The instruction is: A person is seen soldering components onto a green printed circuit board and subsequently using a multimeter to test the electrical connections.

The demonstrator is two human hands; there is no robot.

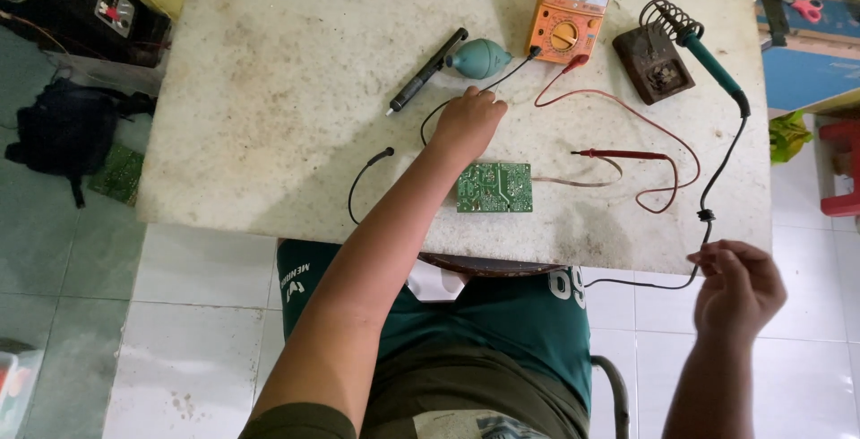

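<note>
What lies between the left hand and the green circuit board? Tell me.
Nothing visible. The left hand rests on the table just above the green circuit board; only bare tabletop separates them. The black lead runs beside the hand, not between.

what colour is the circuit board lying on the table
Green, with small pale markings; the circuit board shows clearly in the head view, just below the left hand.
</note>
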